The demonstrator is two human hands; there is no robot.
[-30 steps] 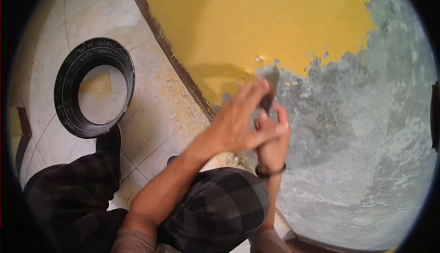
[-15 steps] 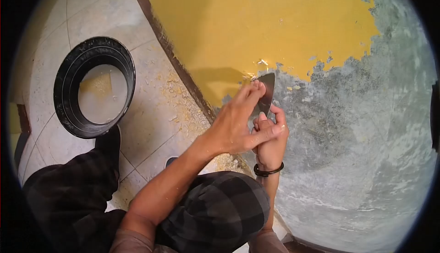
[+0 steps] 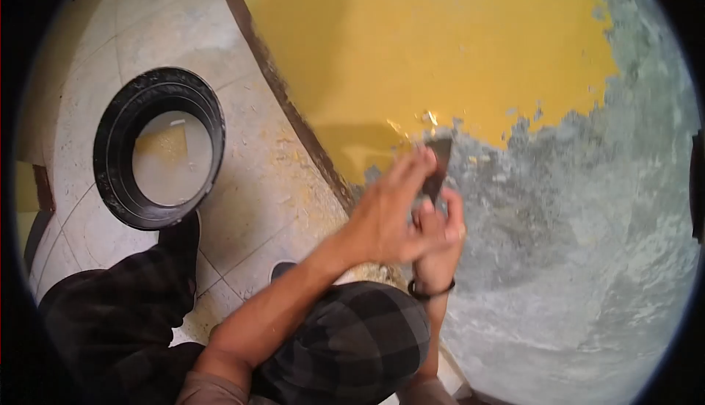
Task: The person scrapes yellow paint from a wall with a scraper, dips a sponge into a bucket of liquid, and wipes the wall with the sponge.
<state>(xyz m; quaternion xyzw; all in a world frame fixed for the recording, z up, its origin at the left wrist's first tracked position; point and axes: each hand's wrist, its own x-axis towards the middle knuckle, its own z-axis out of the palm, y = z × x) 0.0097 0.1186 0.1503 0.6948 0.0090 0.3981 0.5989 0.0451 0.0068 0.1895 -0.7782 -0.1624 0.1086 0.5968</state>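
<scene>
The right hand (image 3: 437,262) is closing its fingers round a dull, pointed metal scraper (image 3: 440,157); the left hand (image 3: 378,218), open, is pressing its blade towards the wall. Mottled grey plaster (image 3: 543,258) is showing below and right, smooth yellow paint (image 3: 440,38) (ragged-edged) is covering the rest.

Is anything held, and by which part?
A triangular grey metal scraper: the right hand grips its narrow end; fingers of the left hand touch its blade.
</scene>
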